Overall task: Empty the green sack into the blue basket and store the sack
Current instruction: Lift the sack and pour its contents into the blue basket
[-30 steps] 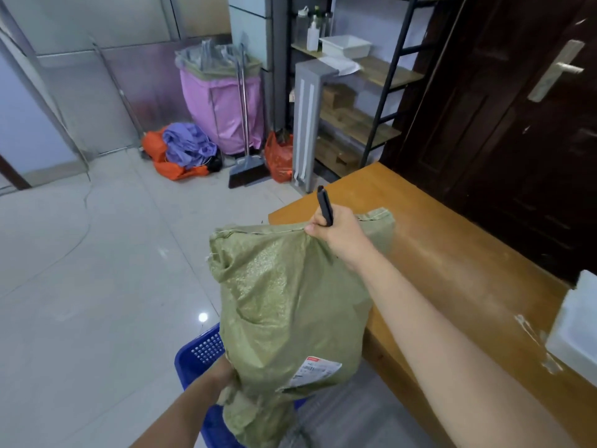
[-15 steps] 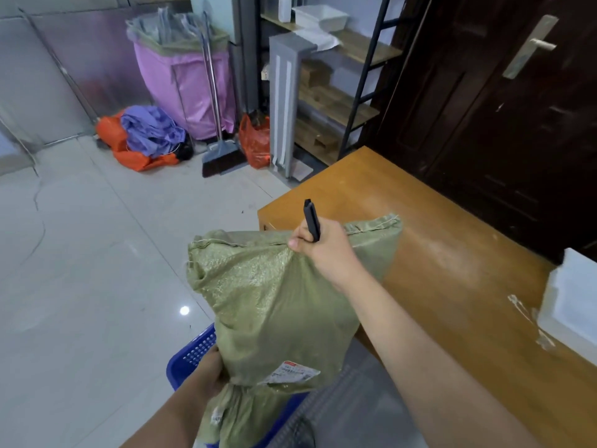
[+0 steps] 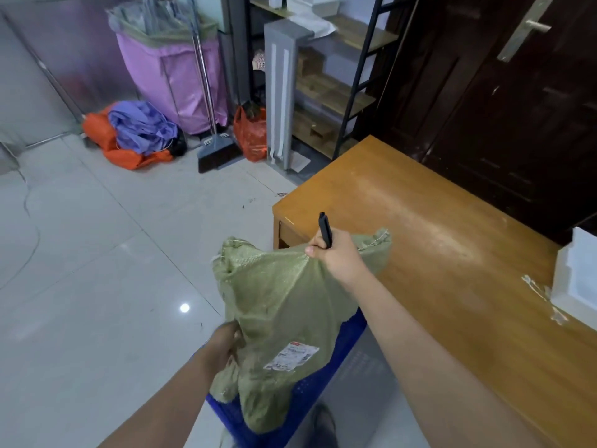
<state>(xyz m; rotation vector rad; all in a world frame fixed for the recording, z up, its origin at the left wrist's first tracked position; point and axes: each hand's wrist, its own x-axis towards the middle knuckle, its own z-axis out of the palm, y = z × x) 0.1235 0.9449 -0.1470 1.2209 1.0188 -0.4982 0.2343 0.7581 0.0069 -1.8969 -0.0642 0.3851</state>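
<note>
sack: olive green, woven, with a white and red label
basket: blue, perforated
table: orange-brown wood
floor: pale grey tile
bin liner: pink
door: dark brown

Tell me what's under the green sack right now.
The blue basket sits directly beneath the green sack; only its rim and mesh walls show. The sack covers the basket's interior, so any contents are hidden.

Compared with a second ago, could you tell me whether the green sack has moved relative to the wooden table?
Yes. The green sack has sunk lower against the wooden table edge, settling further into the blue basket.
</note>
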